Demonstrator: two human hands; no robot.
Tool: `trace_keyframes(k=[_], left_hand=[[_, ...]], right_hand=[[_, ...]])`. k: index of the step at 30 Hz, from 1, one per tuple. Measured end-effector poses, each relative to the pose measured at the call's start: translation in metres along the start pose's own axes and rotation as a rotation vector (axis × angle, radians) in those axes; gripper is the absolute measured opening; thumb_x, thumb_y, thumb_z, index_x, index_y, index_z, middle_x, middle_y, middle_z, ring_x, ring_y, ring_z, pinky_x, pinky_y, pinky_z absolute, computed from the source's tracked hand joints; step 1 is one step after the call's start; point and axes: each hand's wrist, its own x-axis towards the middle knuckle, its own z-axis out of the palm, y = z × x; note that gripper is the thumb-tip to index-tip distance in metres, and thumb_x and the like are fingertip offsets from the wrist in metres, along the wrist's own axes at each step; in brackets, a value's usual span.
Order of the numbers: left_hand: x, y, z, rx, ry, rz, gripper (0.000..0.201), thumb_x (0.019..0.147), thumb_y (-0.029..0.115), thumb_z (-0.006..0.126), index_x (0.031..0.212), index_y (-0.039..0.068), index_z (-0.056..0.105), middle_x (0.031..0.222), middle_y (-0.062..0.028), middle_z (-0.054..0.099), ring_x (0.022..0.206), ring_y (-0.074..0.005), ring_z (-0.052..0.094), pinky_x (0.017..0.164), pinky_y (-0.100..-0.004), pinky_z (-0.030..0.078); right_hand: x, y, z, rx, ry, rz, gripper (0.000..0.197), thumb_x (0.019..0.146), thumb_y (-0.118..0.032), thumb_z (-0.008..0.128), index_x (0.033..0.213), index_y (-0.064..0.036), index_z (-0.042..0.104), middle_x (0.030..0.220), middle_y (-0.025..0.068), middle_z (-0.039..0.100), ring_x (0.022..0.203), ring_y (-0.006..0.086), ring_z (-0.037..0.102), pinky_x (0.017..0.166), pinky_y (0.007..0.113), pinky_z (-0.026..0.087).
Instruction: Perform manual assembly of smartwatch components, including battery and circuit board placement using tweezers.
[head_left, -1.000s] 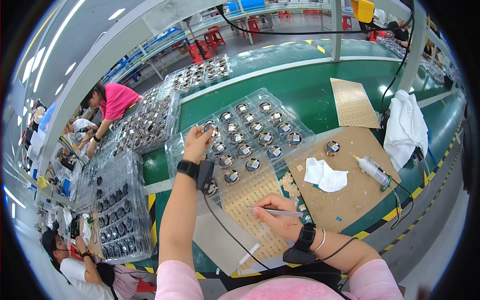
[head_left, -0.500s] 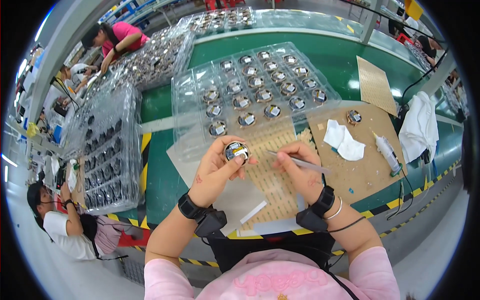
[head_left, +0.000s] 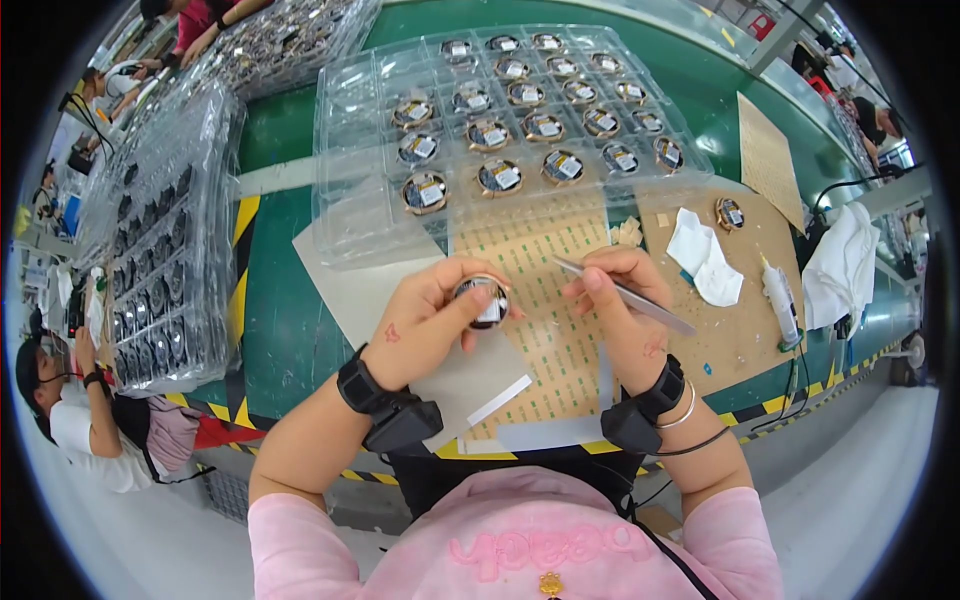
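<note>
The left hand [head_left: 425, 325] grips a round, metal-rimmed module [head_left: 491, 308] between thumb and fingers while the right hand [head_left: 625, 295] pinches a slim metal tool [head_left: 662, 313], its tip apart from the piece — both above the near side of a green table [head_left: 272, 230]. Beyond them, a clear plastic tray [head_left: 345, 110] holds similar modules [head_left: 499, 176]. A tan patterned sheet [head_left: 560, 370] lies below; at right, a brown board [head_left: 690, 350] carries white wipes [head_left: 705, 258] and a nozzled tube [head_left: 780, 303].

head-worn fisheye, facing down, near workbench [head_left: 285, 345]
</note>
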Motion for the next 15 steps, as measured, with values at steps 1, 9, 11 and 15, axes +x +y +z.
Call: trace_keyframes(k=[1, 9, 11, 15], left_hand=[[0.002, -0.002, -0.004, 0.016, 0.005, -0.006, 0.023, 0.094, 0.015, 0.05, 0.115, 0.005, 0.053, 0.094, -0.007, 0.067, 0.062, -0.0033, 0.051, 0.052, -0.0168, 0.042], [0.005, 0.001, -0.005, -0.047, 0.022, -0.046, 0.024, 0.09, 0.008, 0.055, 0.115, 0.006, 0.053, 0.092, -0.0069, 0.067, 0.059, -0.004, 0.055, 0.051, -0.017, 0.043], [0.005, -0.005, -0.005, -0.058, 0.02, -0.054, 0.025, 0.09, 0.007, 0.056, 0.115, 0.007, 0.052, 0.092, -0.0074, 0.067, 0.059, -0.0041, 0.056, 0.052, -0.0167, 0.044], [0.008, -0.014, 0.0, 0.032, 0.006, -0.005, 0.025, 0.087, 0.002, 0.055, 0.112, 0.007, 0.054, 0.087, -0.0048, 0.065, 0.059, -0.0069, 0.06, 0.052, -0.0198, 0.046]], right_hand=[[-0.001, 0.0, 0.0, -0.002, -0.003, 0.018, 0.013, 0.089, -0.012, 0.06, 0.092, -0.0008, 0.055, 0.09, 0.0077, 0.06, 0.075, 0.0128, 0.062, 0.061, 0.023, 0.048], [-0.002, 0.0, -0.008, 0.101, -0.481, 0.211, 0.012, 0.085, -0.009, 0.065, 0.086, -0.001, 0.056, 0.086, 0.0066, 0.06, 0.072, 0.0115, 0.06, 0.061, 0.023, 0.048], [-0.007, -0.007, 0.0, -0.111, -0.731, 0.247, 0.011, 0.082, -0.006, 0.067, 0.082, -0.0013, 0.057, 0.081, 0.005, 0.06, 0.071, 0.0106, 0.059, 0.06, 0.023, 0.048], [-0.024, -0.001, 0.021, -0.226, -0.85, 0.184, 0.011, 0.078, -0.002, 0.069, 0.078, -0.002, 0.059, 0.076, 0.0032, 0.06, 0.068, 0.0101, 0.058, 0.058, 0.022, 0.047]])
